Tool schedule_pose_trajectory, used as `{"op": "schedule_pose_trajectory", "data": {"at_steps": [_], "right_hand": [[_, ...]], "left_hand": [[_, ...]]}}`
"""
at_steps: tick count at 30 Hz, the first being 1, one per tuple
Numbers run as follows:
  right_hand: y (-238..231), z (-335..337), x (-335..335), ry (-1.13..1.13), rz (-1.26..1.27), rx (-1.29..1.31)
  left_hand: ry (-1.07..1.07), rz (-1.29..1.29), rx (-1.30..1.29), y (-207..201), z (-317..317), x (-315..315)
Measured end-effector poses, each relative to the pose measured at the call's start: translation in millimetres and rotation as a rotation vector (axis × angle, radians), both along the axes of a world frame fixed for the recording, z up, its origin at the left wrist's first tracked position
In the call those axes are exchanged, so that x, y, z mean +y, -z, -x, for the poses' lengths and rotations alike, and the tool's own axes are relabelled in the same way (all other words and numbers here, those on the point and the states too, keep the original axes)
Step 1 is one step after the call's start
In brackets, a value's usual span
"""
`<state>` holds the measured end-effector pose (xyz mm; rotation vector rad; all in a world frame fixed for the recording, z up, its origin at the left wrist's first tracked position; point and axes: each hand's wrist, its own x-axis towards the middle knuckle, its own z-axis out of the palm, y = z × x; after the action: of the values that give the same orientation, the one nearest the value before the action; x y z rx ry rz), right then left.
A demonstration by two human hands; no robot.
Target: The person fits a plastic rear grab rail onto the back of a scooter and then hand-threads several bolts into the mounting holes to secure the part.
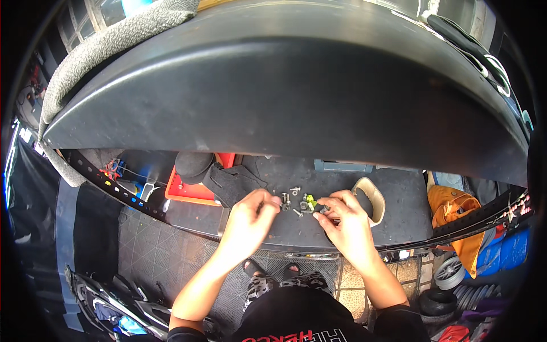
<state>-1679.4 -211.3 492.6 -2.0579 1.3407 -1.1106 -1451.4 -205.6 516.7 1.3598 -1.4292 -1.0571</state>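
A loose group of small bolts and nuts (297, 211) lies on the dark shelf between my two hands. Among them is a small yellow-green piece (311, 201), close to my right fingertips. My left hand (251, 215) is at the left edge of the group, thumb and fingers pinched together; whatever may be between them is too small to name. On the other side my right hand (347, 219) has its fingers closed around a small dark piece (325, 209), whose kind I cannot make out. A separate bolt (295, 190) lies a little farther back.
A red tray (191, 192) with dark cloth stands left of my hands. To the right is a beige ring-shaped holder (376, 200); a grey-blue case (342, 166) sits behind. A large black panel (285, 97) overhangs the shelf. Orange cloth (447, 206) hangs at the right.
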Motion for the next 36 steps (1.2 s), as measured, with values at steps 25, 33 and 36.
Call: {"op": "schedule_pose_trajectory", "data": {"at_steps": [25, 33, 36], "right_hand": [[-12.9, -12.6, -30.9, 0.083, 0.023, -0.011], [-9.4, -22.2, -22.3, -0.062, 0.096, 0.205], [-5.3, -18.3, -22.0, -0.072, 0.069, 0.204]], "left_hand": [[-0.083, 0.423, -0.269, 2.4, 2.7, 34.0], [-0.126, 0.429, -0.240, 7.3, -5.8, 40.8], [-0.129, 0.418, -0.246, 6.8, -7.7, 42.5]]}}
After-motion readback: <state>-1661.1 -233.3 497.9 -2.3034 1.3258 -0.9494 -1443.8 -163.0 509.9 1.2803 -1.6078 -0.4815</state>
